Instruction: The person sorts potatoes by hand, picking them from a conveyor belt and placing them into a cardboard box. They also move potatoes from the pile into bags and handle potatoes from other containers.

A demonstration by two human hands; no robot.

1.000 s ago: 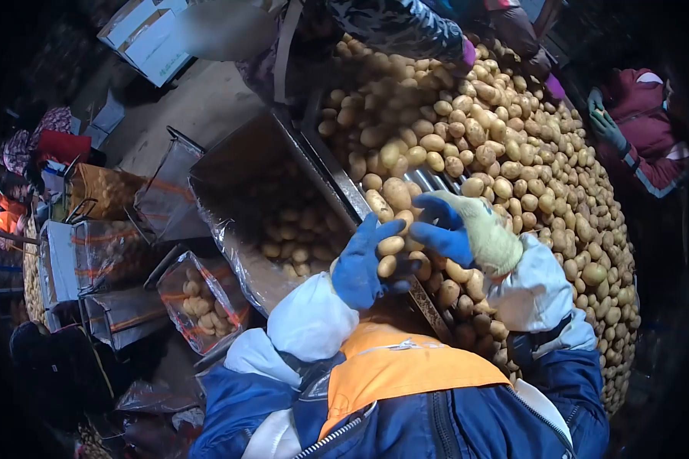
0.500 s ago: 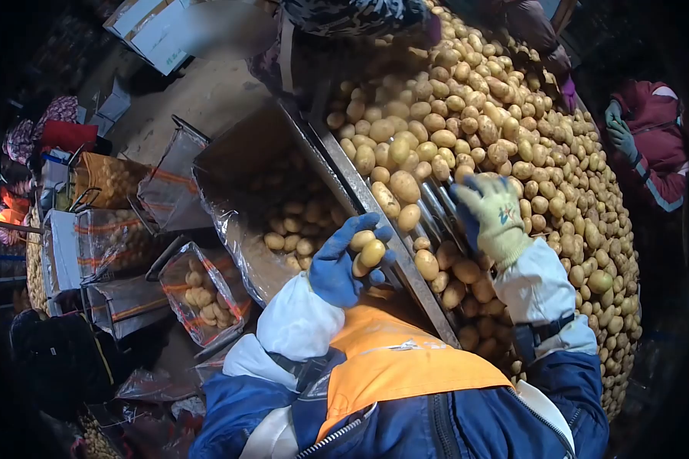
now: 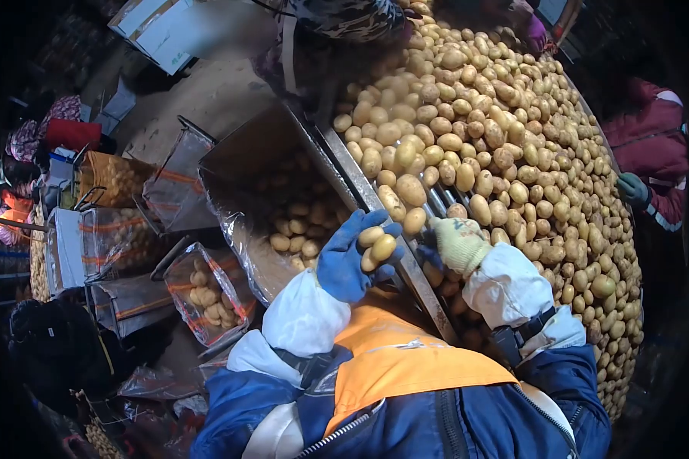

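Note:
In a blue glove, my left hand (image 3: 350, 258) is closed around a few small potatoes (image 3: 377, 247) over the metal edge (image 3: 390, 222) of the sorting table. My right hand (image 3: 453, 243), in a yellow-and-blue glove, reaches down just inside that edge, beside potatoes on metal bars (image 3: 439, 200). Its fingers point down and are mostly hidden, so what they hold cannot be seen. A large heap of potatoes (image 3: 528, 168) covers the table. Left of the edge is a lined box (image 3: 241, 222) with potatoes in it.
Mesh bags of potatoes (image 3: 207, 294) stand at the left, near a filled orange bag (image 3: 115, 180). White cartons (image 3: 157, 38) lie at the upper left. A co-worker in a maroon jacket (image 3: 647, 141) is at the right; other workers' sleeves (image 3: 352, 15) reach in at the top.
My right hand has moved down and left, toward the metal edge, and its fingers have gone lower. My left hand still holds the potatoes. The co-worker's hands at the right have moved lower.

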